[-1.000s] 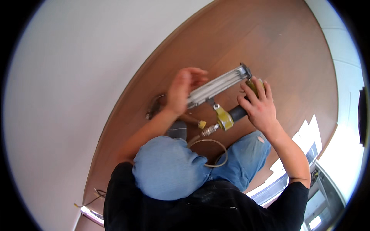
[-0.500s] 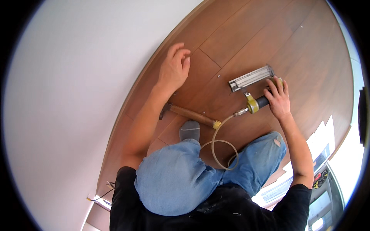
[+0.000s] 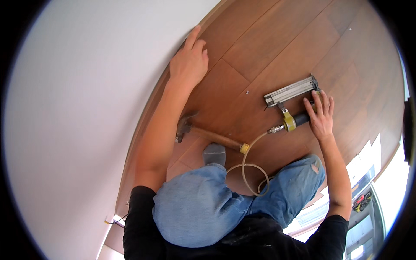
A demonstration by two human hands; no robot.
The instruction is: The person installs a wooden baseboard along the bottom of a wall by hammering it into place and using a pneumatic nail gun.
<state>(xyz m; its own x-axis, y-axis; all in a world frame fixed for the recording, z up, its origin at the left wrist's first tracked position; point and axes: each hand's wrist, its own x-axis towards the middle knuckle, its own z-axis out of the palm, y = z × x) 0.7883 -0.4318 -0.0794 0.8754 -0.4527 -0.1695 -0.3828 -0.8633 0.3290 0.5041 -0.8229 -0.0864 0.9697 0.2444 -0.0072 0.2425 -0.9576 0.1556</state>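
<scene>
My left hand reaches to the wooden trim along the white wall, index finger extended, the others slightly bent, holding nothing. My right hand rests with spread fingers on the yellow-and-black nail gun, which lies on the wooden floor with its long silver magazine towards the top. A pale air hose runs from its fitting and loops by my knee. A hammer with a wooden handle lies between my hands, its dark head partly behind my left forearm.
My grey-socked foot and jeans-covered knees are below. A white wall curves along the left. Small bits lie on the floor. At lower right are white sheets and some tools; a cable is at lower left.
My left hand has moved away from the nail gun, up to the trim. My right hand and the nail gun have moved rightward, and more of the hammer and floor shows.
</scene>
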